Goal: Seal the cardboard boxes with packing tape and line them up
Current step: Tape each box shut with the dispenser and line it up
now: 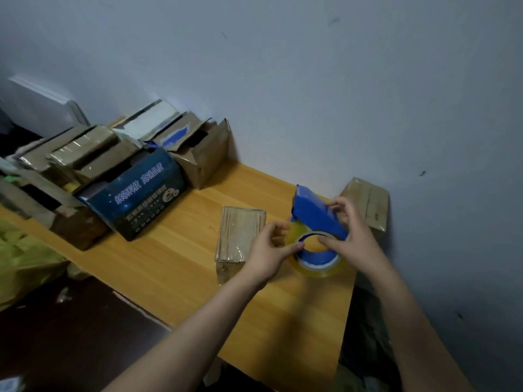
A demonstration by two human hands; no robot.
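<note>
A blue tape dispenser (314, 213) carrying a roll of clear packing tape (317, 265) is held over the wooden table (198, 267). My right hand (351, 236) grips the dispenser from the right, thumb at the roll's core. My left hand (271, 250) pinches the left edge of the roll. A small cardboard box wrapped in clear tape (239, 233) lies just left of my left hand. Another taped cardboard box (368, 202) stands by the wall behind my right hand.
Several cardboard boxes (195, 157) are piled at the table's far left end, with a dark blue printed box (141, 193) in front of them. A yellow-green bag (25, 264) lies at the left. A grey wall runs along the table's far side.
</note>
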